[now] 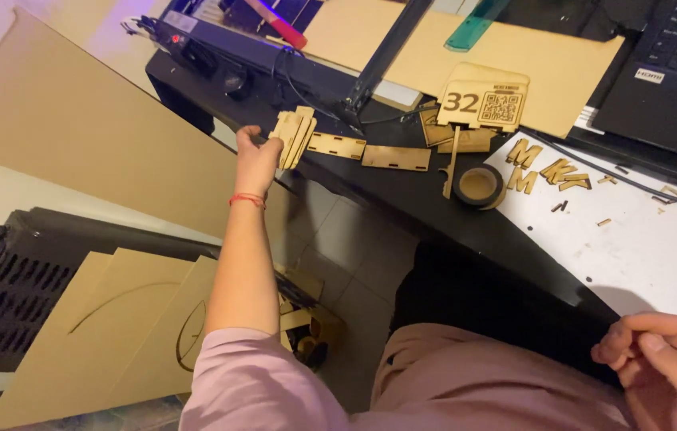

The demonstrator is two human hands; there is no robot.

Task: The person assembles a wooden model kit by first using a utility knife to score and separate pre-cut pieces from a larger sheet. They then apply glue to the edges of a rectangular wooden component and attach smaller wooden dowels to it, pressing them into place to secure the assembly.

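Several thin laser-cut tan wooden pieces (292, 137), pinched in the left hand (257, 162) at the black desk's edge (402, 209), could slip floorward if that loose pinch slackens, while the right hand (662, 365) curls empty.

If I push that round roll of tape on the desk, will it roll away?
Probably not: the round dark roll of tape lies flat on its side, so it would likely slide. Tipped onto its edge, it could roll. It looks small and hollow, so probably light.
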